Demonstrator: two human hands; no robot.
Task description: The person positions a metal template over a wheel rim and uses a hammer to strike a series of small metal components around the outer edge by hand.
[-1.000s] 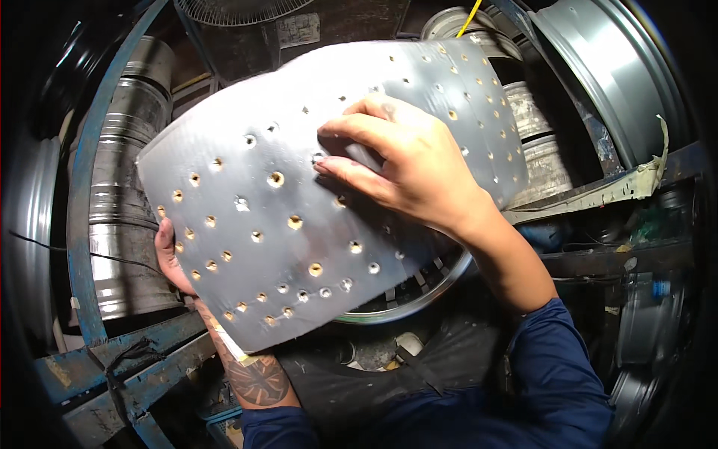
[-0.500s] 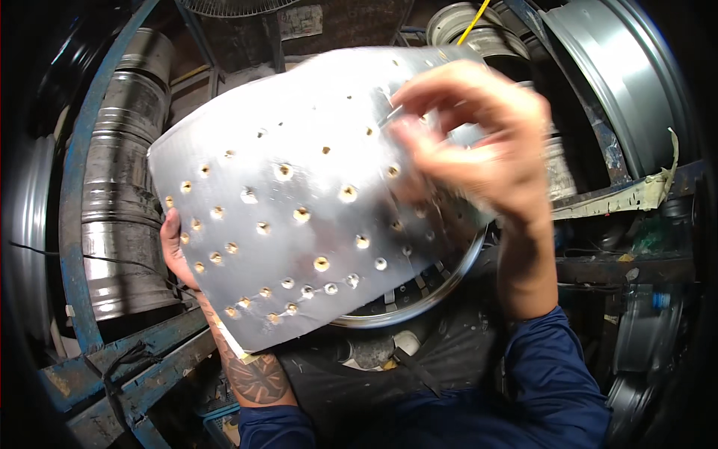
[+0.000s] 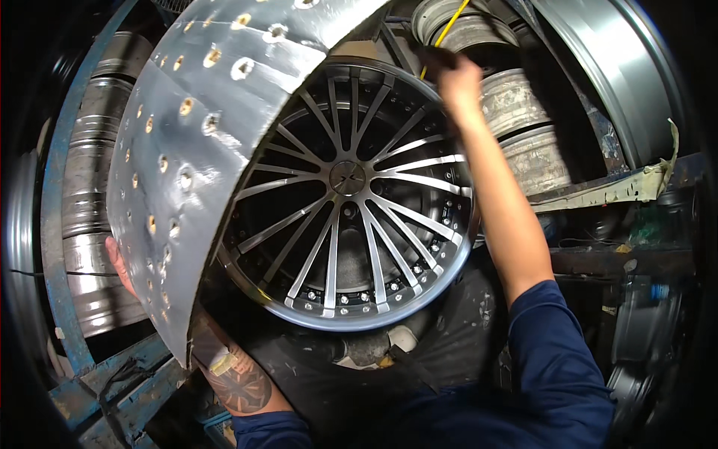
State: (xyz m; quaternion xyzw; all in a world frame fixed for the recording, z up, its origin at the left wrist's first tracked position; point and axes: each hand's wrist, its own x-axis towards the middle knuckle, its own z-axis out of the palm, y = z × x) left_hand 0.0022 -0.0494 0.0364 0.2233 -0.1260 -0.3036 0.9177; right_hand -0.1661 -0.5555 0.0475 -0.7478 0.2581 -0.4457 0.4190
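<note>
The perforated sheet [image 3: 187, 232], grey, curved and pierced with many rough-edged holes, was the largest item; it was held tilted by the left hand, extending up and to the right from it. The spoked wheel [image 3: 323, 293], dark with bright spoke faces and a polished rim, lay between the two hands, its left part hidden by the sheet. A column of silver rims [image 3: 97, 187] was located behind the left hand, and a wide silver rim [image 3: 598, 67] well to the right of the right hand. Worn rims [image 3: 516, 97] were stacked just right of the right hand. The left hand [image 3: 120, 263] grasped the sheet at its left edge; its palm was concealed. The right hand [image 3: 460, 78] was off the sheet, near the upper-right edge of the wheel; its fingers were shadowed and blurred, so whether they were clenched or released could not be determined. A yellow strip [image 3: 451, 26] ran close beside the right hand; contact could not be confirmed. Small bright bolts [image 3: 345, 300] ringed the wheel between the hands.
</note>
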